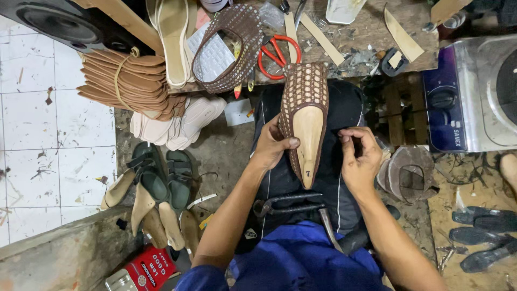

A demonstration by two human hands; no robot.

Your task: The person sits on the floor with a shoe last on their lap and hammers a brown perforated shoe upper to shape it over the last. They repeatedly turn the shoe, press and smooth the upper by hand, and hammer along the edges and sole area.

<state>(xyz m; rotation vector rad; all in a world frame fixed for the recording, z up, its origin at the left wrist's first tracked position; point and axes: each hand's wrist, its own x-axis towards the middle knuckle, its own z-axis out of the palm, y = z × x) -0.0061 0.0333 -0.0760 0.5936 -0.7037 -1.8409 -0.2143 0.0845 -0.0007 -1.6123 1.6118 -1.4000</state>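
Note:
My left hand (272,144) grips the side of a brown woven shoe upper stretched over a pale wooden last (305,119), held sole-side up over my dark-trousered lap. My right hand (359,156) hovers just to the right of the shoe, thumb and forefinger pinched together on something too small to make out. Black pincers (285,203) and a hammer handle (328,229) lie on my lap below the shoe.
The wooden workbench (371,32) ahead carries red-handled scissors (274,53), another brown woven upper (232,43) and strips of material. At left are a tied bundle of tan insoles (126,81), pale soles (177,124), green sandals (161,175) and wooden lasts. A machine (474,91) stands right.

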